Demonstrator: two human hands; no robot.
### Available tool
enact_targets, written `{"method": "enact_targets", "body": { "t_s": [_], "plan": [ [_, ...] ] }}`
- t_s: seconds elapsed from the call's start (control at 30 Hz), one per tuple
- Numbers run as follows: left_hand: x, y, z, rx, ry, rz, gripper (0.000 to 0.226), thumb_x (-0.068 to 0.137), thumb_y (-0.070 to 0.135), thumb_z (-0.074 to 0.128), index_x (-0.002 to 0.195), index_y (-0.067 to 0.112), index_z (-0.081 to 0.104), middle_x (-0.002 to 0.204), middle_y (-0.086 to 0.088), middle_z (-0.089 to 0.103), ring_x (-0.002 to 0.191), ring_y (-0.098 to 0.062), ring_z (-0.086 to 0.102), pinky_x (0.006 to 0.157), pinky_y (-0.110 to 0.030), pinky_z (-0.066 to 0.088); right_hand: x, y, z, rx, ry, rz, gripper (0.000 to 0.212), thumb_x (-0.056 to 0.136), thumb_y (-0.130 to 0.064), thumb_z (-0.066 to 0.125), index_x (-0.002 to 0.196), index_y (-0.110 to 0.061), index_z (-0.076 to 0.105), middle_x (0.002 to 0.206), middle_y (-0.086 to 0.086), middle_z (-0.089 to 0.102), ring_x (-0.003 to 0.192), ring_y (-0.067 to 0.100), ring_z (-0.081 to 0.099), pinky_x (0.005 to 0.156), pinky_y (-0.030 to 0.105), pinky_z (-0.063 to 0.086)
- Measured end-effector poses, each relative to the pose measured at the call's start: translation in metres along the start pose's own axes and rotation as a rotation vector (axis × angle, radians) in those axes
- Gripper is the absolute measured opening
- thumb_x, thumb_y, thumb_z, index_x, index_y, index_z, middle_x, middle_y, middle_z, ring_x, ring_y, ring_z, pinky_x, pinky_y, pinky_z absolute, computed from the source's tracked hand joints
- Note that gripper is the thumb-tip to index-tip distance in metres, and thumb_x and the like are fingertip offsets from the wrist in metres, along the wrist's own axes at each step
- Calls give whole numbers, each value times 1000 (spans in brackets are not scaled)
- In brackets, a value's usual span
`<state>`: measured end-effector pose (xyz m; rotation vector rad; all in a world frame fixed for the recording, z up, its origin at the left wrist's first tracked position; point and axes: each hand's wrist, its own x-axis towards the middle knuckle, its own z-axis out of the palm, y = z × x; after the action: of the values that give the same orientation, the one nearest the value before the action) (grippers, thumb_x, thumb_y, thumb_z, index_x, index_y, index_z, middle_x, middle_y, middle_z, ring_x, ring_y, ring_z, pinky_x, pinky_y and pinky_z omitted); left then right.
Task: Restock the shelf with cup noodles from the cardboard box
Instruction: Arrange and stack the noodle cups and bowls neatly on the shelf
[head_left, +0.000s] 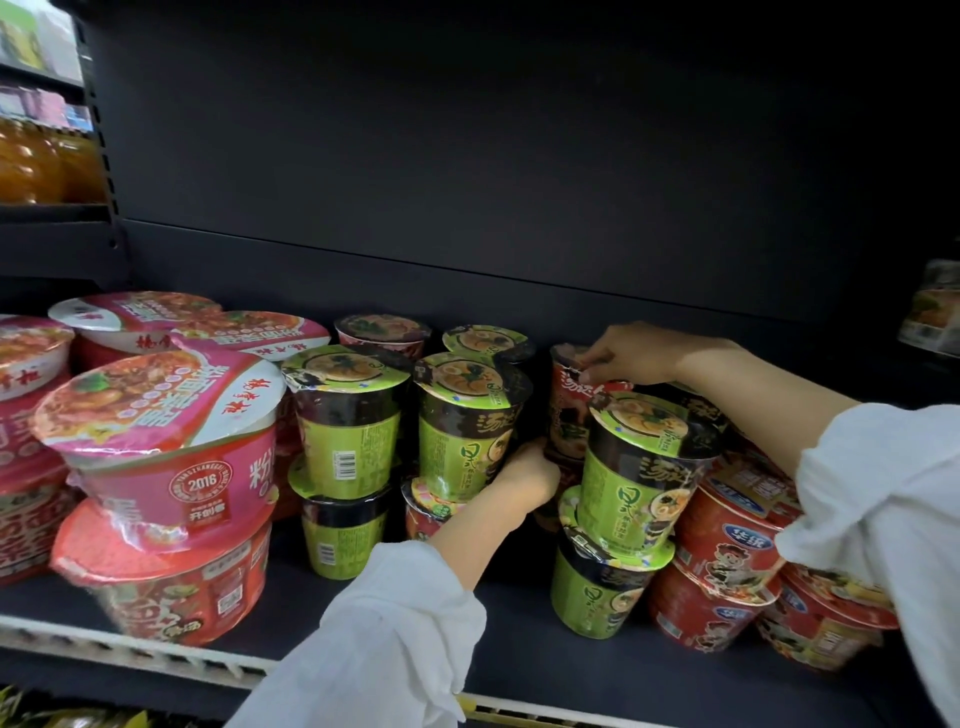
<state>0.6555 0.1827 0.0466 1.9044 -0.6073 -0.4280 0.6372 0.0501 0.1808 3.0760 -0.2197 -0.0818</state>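
Toward the back of the shelf (519, 660), we hold a red cup (569, 415), right hand (631, 353) pinching its lid rim, left hand (524, 475) cupping its base: judged light, thin-walled, film-slick, best gripped at rim and foot.

We see green paper noodle cups (353, 415) stacked in twos mid-shelf — wide pink foil-lidded bowls (161, 441) left, red plastic bowls (727, 545) right (also stacked) — on the dark metal shelf (519, 654).
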Motion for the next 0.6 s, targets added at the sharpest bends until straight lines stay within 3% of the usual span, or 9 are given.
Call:
{"method": "enact_targets", "body": {
  "t_s": [0.2, 0.33, 0.5, 0.6],
  "plan": [
    [-12, -5, -2, -8, -2, 51, 41, 90, 13, 48, 130, 17, 51, 132, -9, 57, 120, -26, 52, 104, -35, 41, -14, -13, -2, 55, 45, 31, 39, 95, -39, 49, 128, -19, 59, 130, 3, 59, 117, 23, 54, 94, 31, 40],
    [-28, -2, -15, 174, 34, 203, 38, 89, 6, 48, 124, 12, 58, 126, -7, 62, 117, -23, 56, 99, -28, 43, -27, -32, -3, 159, 189, 2, 40, 96, -36, 49, 134, -23, 51, 138, 0, 51, 125, 21, 48, 99, 29, 37],
    [-60, 2, -36, 274, 119, 379, 29, 90, 4, 49, 115, 10, 62, 116, -3, 66, 102, -15, 63, 86, -15, 44, -40, -57, -2, 242, 282, -14, 35, 99, -21, 44, 133, -21, 52, 138, 4, 50, 123, 22, 50, 99, 29, 39],
    [-83, 12, -51, 283, 158, 504, 23, 90, 4, 50, 106, 7, 66, 99, -3, 69, 85, -15, 66, 78, -18, 50, -45, -68, 2, 267, 297, -27, 36, 99, -16, 41, 134, -19, 51, 139, 6, 47, 124, 23, 48, 93, 25, 38]
  ]
}}
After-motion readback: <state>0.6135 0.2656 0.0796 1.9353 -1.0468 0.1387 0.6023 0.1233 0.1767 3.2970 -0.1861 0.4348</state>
